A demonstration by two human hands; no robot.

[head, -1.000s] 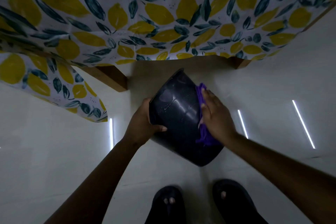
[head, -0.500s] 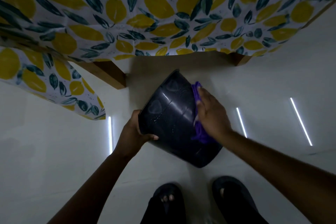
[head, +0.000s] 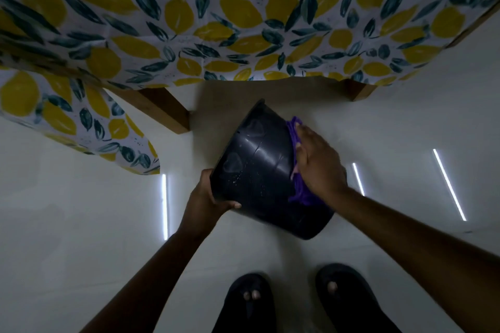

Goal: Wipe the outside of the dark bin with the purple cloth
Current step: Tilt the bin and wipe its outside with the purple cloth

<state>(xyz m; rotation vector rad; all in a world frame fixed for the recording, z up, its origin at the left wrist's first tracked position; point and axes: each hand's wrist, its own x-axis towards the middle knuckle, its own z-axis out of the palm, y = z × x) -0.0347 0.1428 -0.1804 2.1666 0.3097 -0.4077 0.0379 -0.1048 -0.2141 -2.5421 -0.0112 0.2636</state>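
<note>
The dark bin (head: 259, 173) hangs tilted above the floor, its rim pointing up and left toward the table, its base low on the right. My left hand (head: 209, 199) grips the rim at the lower left, thumb across the outer wall. My right hand (head: 316, 161) lies flat on the bin's right side and presses the purple cloth (head: 299, 192) against it. The cloth shows above my fingers and below my palm; most of it is hidden under the hand.
A table with a lemon-print tablecloth (head: 216, 24) fills the top of the view, with wooden legs (head: 167, 109) at left and right. The floor (head: 81, 224) is pale and glossy with bright light streaks. My feet in dark sandals (head: 343, 297) stand just below the bin.
My left hand has turned the bin slightly and shifted the rim left. My right hand with the cloth has slid a little up along the bin's side.
</note>
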